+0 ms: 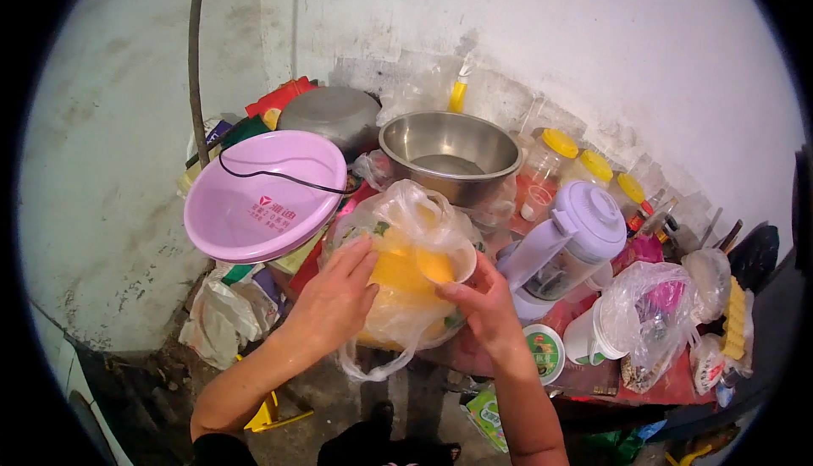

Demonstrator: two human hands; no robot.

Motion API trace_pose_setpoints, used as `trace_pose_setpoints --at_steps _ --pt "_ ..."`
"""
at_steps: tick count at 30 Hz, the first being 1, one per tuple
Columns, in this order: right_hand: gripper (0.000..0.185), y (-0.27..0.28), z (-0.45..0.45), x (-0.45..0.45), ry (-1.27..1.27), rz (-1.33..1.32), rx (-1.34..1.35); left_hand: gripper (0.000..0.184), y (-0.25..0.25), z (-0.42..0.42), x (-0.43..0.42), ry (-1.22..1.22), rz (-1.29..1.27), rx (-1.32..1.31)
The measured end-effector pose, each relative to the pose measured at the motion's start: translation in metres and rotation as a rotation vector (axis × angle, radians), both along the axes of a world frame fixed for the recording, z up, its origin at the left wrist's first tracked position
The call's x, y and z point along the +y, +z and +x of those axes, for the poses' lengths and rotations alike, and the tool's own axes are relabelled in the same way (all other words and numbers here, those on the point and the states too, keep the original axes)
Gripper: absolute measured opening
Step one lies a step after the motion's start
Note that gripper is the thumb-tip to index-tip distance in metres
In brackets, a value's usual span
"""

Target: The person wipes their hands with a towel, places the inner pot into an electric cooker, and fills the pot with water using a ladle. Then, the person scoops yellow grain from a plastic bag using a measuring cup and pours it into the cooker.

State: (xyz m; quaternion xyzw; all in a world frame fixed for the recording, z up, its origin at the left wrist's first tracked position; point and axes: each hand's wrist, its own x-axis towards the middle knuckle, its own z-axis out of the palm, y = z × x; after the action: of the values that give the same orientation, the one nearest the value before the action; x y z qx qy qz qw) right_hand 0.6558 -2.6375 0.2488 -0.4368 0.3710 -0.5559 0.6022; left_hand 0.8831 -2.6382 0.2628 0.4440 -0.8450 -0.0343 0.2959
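A clear plastic bag (398,360) stands in front of me, its top gathered and its handle loops loose. Yellow grainy meal (394,273) fills the part I can see inside. My right hand (483,301) grips the rim of a small white cup (461,261), tilted at the bag's mouth, with yellow meal in it. On the other side, my left hand (330,297) is at the bag's edge, fingers bent over the plastic and thumb below. Its fingertips are partly lost against the bag.
A pink basin (212,212) stands at the left, a steel bowl (491,157) behind the bag. To the right are a lavender blender (584,220), jars with yellow lids (559,143), a white bucket (584,335) and a round green-and-white lid (542,354). A black cord (279,180) crosses the basin.
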Motion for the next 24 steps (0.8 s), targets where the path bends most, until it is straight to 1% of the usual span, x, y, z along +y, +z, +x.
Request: trace_pose_setpoints --at_steps 2,5,8,9,12,13,16,17,20,21,24 --pt "0.069 0.012 -0.002 0.013 0.059 0.053 -0.120 0.038 0.000 -0.001 0.005 0.009 0.012 0.075" --pt "0.076 -0.003 -0.001 0.025 0.139 -0.147 -0.102 0.032 -0.006 0.002 0.017 0.027 -0.049 0.237" --pt "0.084 0.010 0.004 0.042 0.210 -0.258 -0.038 0.030 0.004 0.000 0.046 0.132 -0.228 0.368" --pt "0.085 0.014 0.003 0.048 0.231 -0.269 -0.026 0.036 0.008 0.000 0.059 0.145 -0.283 0.383" --pt "0.088 0.021 0.000 0.067 0.289 -0.294 0.000 0.039 0.010 -0.009 0.109 0.140 -0.322 0.440" --pt "0.089 0.020 -0.001 0.075 0.301 -0.296 0.003 0.052 0.005 -0.011 0.124 0.086 -0.319 0.366" --pt "0.089 0.016 0.001 0.104 0.424 -0.301 0.004 0.067 -0.009 -0.042 0.163 0.198 -0.253 0.506" --pt "0.090 0.014 0.003 0.113 0.486 -0.304 0.000 0.081 -0.020 -0.046 0.177 0.232 -0.120 0.571" --pt "0.084 0.003 0.010 0.141 0.675 -0.296 0.085 0.082 -0.044 -0.062 0.211 0.303 -0.155 0.851" --pt "0.083 0.000 0.014 0.154 0.711 -0.263 0.042 0.080 -0.052 -0.064 0.224 0.323 -0.145 0.921" --pt "0.083 -0.012 0.022 0.182 0.808 -0.273 0.036 0.077 -0.060 -0.063 0.265 0.395 -0.091 0.923"
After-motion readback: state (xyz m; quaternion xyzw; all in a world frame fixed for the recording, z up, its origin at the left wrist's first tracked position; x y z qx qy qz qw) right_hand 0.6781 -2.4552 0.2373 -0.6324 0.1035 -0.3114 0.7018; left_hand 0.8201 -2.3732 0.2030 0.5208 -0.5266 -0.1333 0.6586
